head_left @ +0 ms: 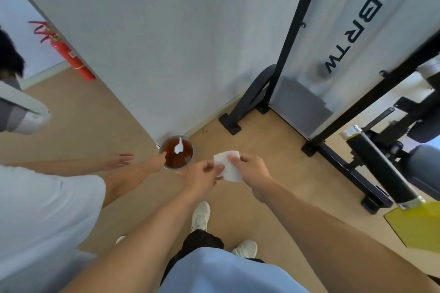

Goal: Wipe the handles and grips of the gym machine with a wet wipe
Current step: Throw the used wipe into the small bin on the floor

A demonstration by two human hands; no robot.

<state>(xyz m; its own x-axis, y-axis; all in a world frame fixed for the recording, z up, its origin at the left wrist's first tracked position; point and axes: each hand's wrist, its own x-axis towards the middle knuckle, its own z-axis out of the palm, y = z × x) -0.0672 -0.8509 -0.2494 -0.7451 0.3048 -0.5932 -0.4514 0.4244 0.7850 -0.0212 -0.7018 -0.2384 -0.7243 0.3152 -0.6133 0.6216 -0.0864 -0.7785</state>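
Observation:
A white wet wipe (229, 169) is held between both my hands in front of me, above the tan floor. My left hand (202, 175) pinches its left edge and my right hand (250, 169) grips its top right part. The wipe is partly unfolded and hangs flat. The gym machine (333, 59) stands to the right, with a black frame and a grey panel with lettering. A black padded bar (381, 164) with a metal end juts toward me at the right.
Another person in a white shirt (42, 209) stands at my left and holds a round container (177, 153) with a brown inside and a white wipe in it. A red fire extinguisher (69, 54) leans by the wall. My white shoes (201, 216) are below.

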